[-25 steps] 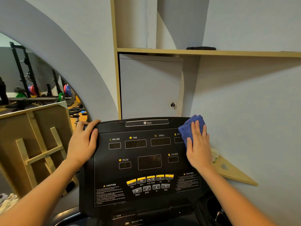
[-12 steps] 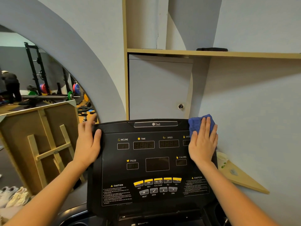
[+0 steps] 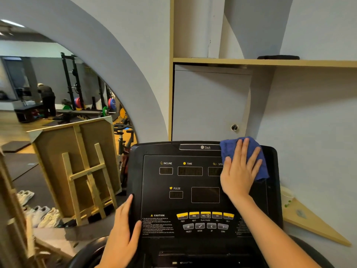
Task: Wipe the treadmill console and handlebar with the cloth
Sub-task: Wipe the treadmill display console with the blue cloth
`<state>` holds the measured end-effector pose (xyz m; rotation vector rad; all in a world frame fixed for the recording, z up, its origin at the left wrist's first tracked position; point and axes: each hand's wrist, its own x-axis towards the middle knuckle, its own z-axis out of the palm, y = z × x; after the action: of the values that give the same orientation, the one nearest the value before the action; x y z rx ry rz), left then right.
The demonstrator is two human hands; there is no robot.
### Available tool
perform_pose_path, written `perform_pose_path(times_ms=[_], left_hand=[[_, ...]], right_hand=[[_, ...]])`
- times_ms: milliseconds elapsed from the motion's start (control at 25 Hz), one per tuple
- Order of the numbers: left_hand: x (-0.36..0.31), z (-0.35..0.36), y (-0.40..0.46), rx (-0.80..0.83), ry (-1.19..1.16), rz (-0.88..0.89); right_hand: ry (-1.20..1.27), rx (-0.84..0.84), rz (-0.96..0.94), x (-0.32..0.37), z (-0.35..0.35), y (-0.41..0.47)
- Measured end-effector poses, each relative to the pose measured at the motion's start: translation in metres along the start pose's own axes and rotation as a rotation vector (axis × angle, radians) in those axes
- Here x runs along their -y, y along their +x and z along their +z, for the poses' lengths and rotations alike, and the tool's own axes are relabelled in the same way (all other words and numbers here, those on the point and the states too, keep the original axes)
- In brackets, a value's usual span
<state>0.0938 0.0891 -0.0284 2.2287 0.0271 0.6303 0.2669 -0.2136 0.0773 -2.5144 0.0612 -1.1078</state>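
The black treadmill console (image 3: 160, 202) fills the lower middle of the view, with dark displays and a row of yellow buttons. A blue cloth (image 3: 259, 163) lies on its upper right part, over the speed display. My right hand (image 3: 238, 171) presses flat on the cloth with straight, spread fingers. My left hand (image 3: 123, 235) holds the console's lower left edge, thumb on the front face and fingers wrapped behind. A curved black handlebar (image 3: 85, 256) shows below the left hand, mostly hidden.
A wooden shelf (image 3: 231, 61) and a grey cabinet door (image 3: 208, 105) stand just behind the console. A wooden frame (image 3: 77, 167) leans at the left, with shoes (image 3: 42, 215) on the floor. A small triangular wall shelf (image 3: 313, 221) with a cup sits at the right. A person stands far off in the gym.
My left hand slid down from the console's top left corner to its lower left edge. My right hand moved the cloth leftward from the top right corner. The view shifted left.
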Motion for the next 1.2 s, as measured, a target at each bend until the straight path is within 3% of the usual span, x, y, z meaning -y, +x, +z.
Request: perform_pose_path(times_ms=[520, 1200], left_hand=[[0.013, 0.001, -0.032, 0.145, 0.028, -0.21], [0.019, 0.003, -0.038, 0.105, 0.066, -0.203]], right_hand=[[-0.027, 0.054, -0.181, 0.082, 0.014, -0.025], [-0.018, 0.166, -0.541, 0.184, 0.027, -0.051]])
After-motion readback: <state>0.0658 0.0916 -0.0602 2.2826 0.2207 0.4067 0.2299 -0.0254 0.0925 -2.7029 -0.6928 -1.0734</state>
